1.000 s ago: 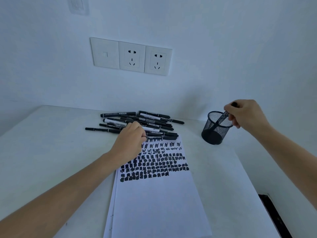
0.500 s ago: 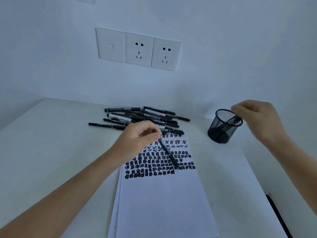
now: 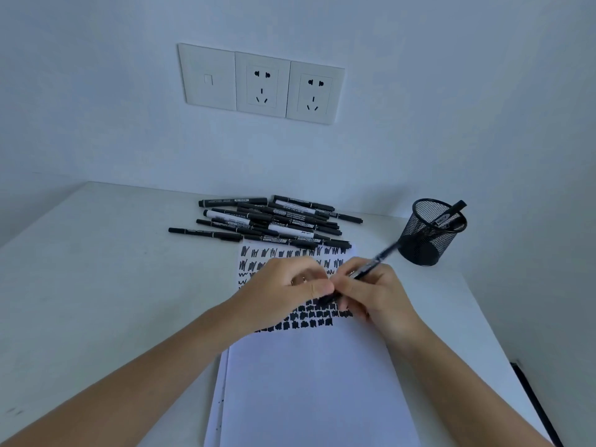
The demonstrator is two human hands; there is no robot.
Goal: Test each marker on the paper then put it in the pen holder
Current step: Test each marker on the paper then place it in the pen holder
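Observation:
Both hands meet over the scribbled upper part of the white paper [image 3: 316,382]. My right hand [image 3: 377,295] grips a black marker [image 3: 379,256] whose free end points up and right toward the black mesh pen holder [image 3: 425,240]. My left hand [image 3: 283,291] pinches the marker's near end, where the two hands touch. One marker [image 3: 451,211] leans inside the holder. A pile of several black markers [image 3: 274,221] lies on the desk just beyond the paper's top edge.
The white desk [image 3: 96,285] meets the wall behind the markers. A row of wall sockets [image 3: 261,83] sits above. The desk's right edge runs down past a dark strip [image 3: 535,404] at the lower right.
My right hand left the pen holder, where it dropped a marker, and came down to the paper. It now holds the marker that my left hand picked from the pile.

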